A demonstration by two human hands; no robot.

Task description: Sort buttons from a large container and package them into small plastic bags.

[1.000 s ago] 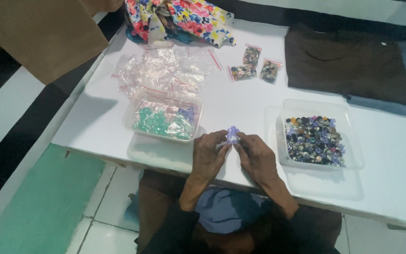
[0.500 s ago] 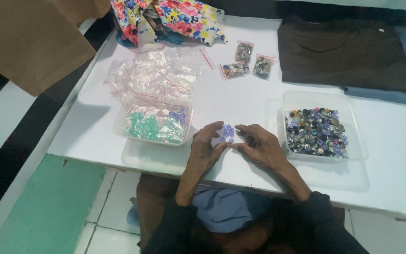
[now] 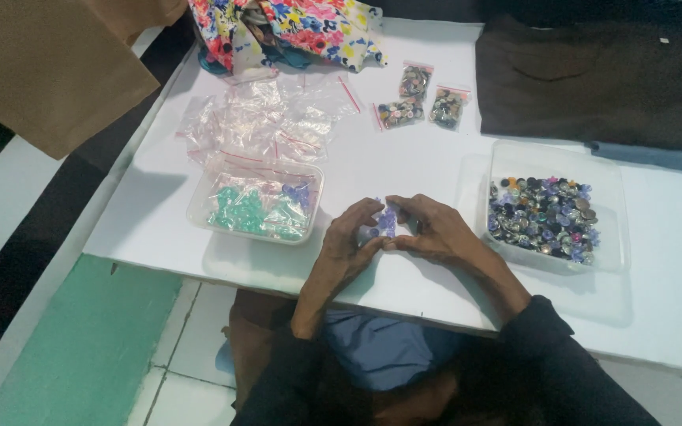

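Left hand (image 3: 346, 239) and right hand (image 3: 428, 230): met at the fingertips near the front edge of the white table (image 3: 404, 158), fingers curled, both pinched on 1 small clear bag (image 3: 383, 223) of pale purple pieces. Bag sat between the 2 hands, just above the tabletop; its long axis and facing could not be told.

Left clear tub (image 3: 256, 205): green and a few purple pieces in small bags. Right clear tub (image 3: 552, 209): loose mixed dark buttons.

Pile of empty clear bags (image 3: 266, 118): behind the left tub. 3 filled small bags (image 3: 420, 99): mid-table. Floral cloth (image 3: 294, 24) and dark folded garment (image 3: 593, 79): far edge.
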